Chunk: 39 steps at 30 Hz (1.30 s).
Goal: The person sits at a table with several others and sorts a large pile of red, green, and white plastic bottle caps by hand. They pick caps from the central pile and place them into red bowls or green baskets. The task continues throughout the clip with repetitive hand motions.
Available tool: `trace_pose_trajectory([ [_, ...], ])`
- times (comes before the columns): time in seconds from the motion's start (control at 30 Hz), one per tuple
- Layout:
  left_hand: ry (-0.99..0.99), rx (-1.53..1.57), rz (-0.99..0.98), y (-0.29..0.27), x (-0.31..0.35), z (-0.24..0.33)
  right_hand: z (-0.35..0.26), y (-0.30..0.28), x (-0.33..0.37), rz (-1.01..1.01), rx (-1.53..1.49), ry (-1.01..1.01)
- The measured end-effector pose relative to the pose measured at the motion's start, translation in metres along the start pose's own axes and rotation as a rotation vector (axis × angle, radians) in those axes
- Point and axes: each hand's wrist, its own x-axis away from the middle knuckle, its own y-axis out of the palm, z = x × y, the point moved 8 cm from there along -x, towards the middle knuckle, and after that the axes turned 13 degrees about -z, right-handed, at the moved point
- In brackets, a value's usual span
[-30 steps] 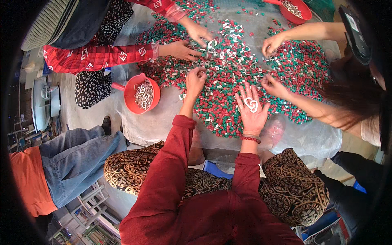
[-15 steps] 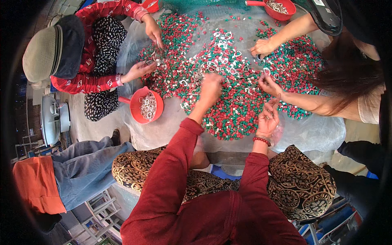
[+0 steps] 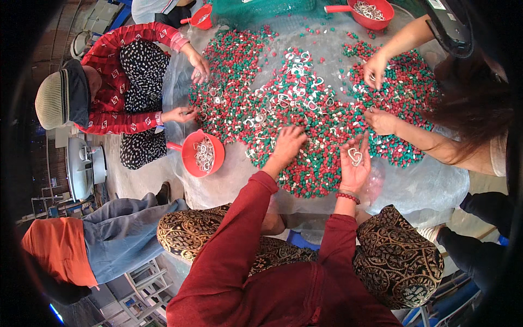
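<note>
Under my hands spreads a heap of small red, green and white pebble-like pieces (image 3: 313,177), with pale metal loops (image 3: 283,100) scattered over it. My left hand (image 3: 287,144) lies palm down over the near left part of the heap, its fingers bent and a little apart. Nothing shows in it, though what is under the fingertips is hidden. At the heap's near right side my right hand (image 3: 353,173) is turned palm up. A couple of pale, curved metal loops (image 3: 355,157) rest on its palm, below slightly curled fingers.
A red handled bowl (image 3: 188,158) of metal loops stands left of the heap; similar bowls (image 3: 376,23) stand at the back. One co-worker's hands (image 3: 188,113) are at the heap's left, another's (image 3: 381,121) at its right. A green basket (image 3: 261,6) sits at the far edge.
My right hand has opened from a raised pinch to a palm holding loops. My left hand has shifted slightly nearer and its fingers have spread. Both co-workers' hands have moved too.
</note>
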Motion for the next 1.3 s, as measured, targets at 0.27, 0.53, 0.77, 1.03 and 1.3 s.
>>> trace_pose_trajectory([
  [0.27,-0.303,-0.005,0.095,-0.048,0.0,-0.113,-0.01,-0.005,0.0,0.022,0.104,0.004],
  [0.53,-0.225,0.213,0.063,-0.037,-0.042,-0.042,0.008,-0.015,0.003,0.089,0.075,0.018],
  [0.77,-0.42,0.272,0.098,-0.021,-0.022,-0.038,0.019,-0.015,0.0,-0.042,0.043,0.081],
  [1.03,-0.512,0.962,-0.081,-0.001,0.033,-0.066,0.051,0.018,0.002,0.016,0.087,0.171],
  [1.3,-0.55,0.517,-0.343,-0.034,0.021,-0.065,0.042,-0.054,0.014,0.059,-0.218,0.211],
])
